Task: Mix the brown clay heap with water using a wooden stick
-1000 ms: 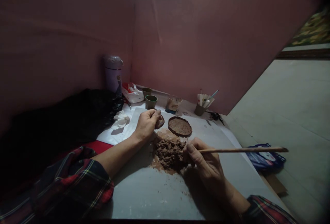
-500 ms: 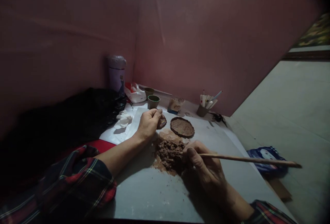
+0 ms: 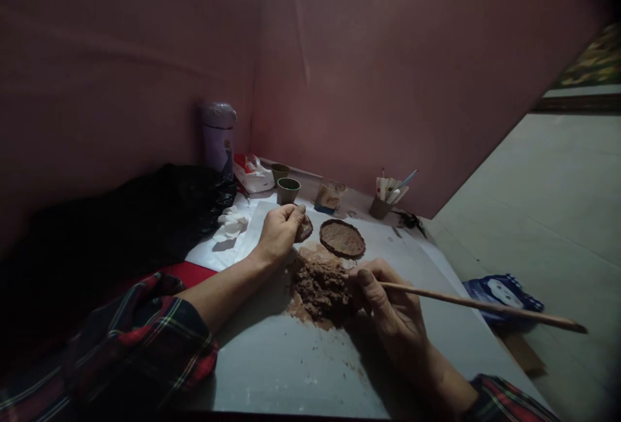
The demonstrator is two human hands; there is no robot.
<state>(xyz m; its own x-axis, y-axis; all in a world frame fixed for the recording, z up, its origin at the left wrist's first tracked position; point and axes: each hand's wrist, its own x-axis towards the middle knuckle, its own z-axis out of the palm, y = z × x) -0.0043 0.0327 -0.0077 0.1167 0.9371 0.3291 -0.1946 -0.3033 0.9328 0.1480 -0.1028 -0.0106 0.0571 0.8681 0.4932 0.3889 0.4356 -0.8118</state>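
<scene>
My left hand (image 3: 279, 233) pinches a small flat brown piece (image 3: 305, 229) between thumb and fingers, above the back left of a crumbly brown clay heap (image 3: 321, 289). Closed round a long thin wooden stick (image 3: 466, 300), my right hand (image 3: 383, 299) is at the heap's right side; the stick's long end points out to the right, and its other end is hidden by the hand and heap. Behind the heap lies a round brown clay disc (image 3: 342, 239) with a raised rim.
Along the back stand two dark cups (image 3: 288, 191), a stained clear container (image 3: 328, 197) and a pot of pens (image 3: 380, 207). At left are a purple bottle (image 3: 218, 144), crumpled tissue (image 3: 231, 221) and a black plastic bag (image 3: 130, 221). A blue packet (image 3: 502, 296) is beyond the table's right edge.
My right hand has shifted slightly to the right, and the stick's far end has swung a little right and down. My left hand keeps its hold on the brown piece.
</scene>
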